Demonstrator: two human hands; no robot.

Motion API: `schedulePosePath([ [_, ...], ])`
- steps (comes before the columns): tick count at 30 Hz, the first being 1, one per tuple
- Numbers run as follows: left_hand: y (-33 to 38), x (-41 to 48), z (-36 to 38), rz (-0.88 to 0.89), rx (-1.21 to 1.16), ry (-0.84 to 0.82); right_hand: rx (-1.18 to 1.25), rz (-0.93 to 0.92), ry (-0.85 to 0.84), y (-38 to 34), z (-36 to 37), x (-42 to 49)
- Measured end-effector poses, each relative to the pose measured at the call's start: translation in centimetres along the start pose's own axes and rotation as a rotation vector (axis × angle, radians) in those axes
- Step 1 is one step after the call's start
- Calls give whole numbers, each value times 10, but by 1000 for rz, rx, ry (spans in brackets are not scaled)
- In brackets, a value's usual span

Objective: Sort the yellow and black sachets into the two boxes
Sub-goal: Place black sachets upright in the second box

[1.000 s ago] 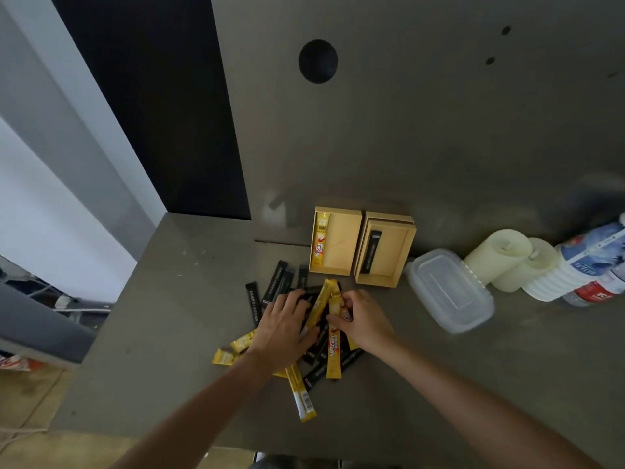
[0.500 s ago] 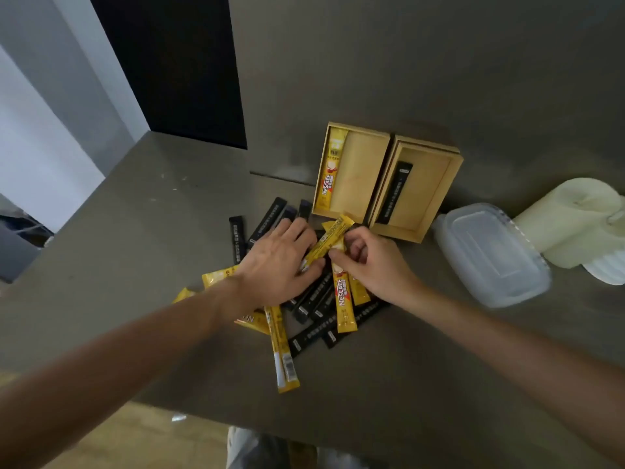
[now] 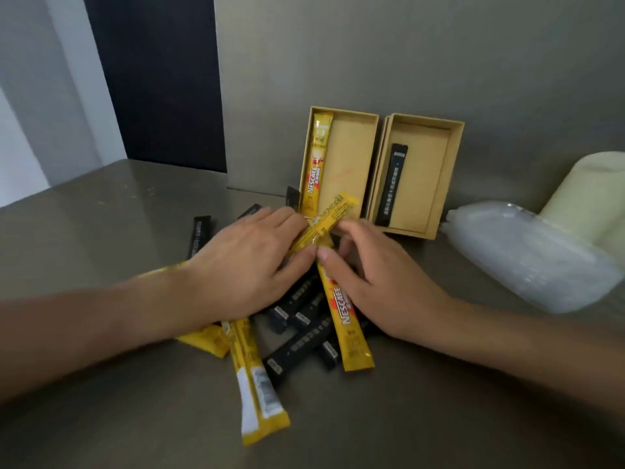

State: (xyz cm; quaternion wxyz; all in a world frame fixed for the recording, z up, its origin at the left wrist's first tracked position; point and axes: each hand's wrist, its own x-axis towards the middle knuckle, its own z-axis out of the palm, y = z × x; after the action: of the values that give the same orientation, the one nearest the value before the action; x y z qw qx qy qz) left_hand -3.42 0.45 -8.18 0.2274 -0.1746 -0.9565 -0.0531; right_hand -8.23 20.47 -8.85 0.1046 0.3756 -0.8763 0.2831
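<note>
Sorting at an early stage. Two open cardboard boxes stand side by side at the far edge of the table, against the wall. The left box holds one yellow sachet lying along its left wall; the right box holds one black sachet lying lengthwise left of centre. Each box thus shows a single sachet, which suggests yellow goes left and black goes right.

The unsorted pile lies just near of the boxes, under and between both hands. The left hand rests palm-down on the pile with its fingers together, and its thumb and forefinger pinch a raised yellow sachet whose far end points over the near wall of the left box. The right hand lies curled just beside it, thumb tip pressing on the far end of a flat yellow sachet; whether its fingers close on anything underneath cannot be told.

Still on the table: a yellow sachet with a white end nearest the viewer, other yellow ones partly hidden under the left forearm, and several black sachets, some crossed beneath the yellow. Judged from this, most of the work remains.

A clear plastic container lies to the right, well apart from the pile.
</note>
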Motion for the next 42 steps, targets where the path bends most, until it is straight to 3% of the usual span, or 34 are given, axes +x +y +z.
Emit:
schedulePosePath([
  [8,9,0,-6,47,156,-24,-76,-47,78,5,2,-6],
  [19,19,-10,-7,-84,14,48,-89,3,33,-8,-8,-25],
  [27,17,7,3,-21,96,-59,-87,52,73,-5,-4,-32],
  [42,20,-3,-3,-160,-255,118,104,208,125,-4,-11,-28],
])
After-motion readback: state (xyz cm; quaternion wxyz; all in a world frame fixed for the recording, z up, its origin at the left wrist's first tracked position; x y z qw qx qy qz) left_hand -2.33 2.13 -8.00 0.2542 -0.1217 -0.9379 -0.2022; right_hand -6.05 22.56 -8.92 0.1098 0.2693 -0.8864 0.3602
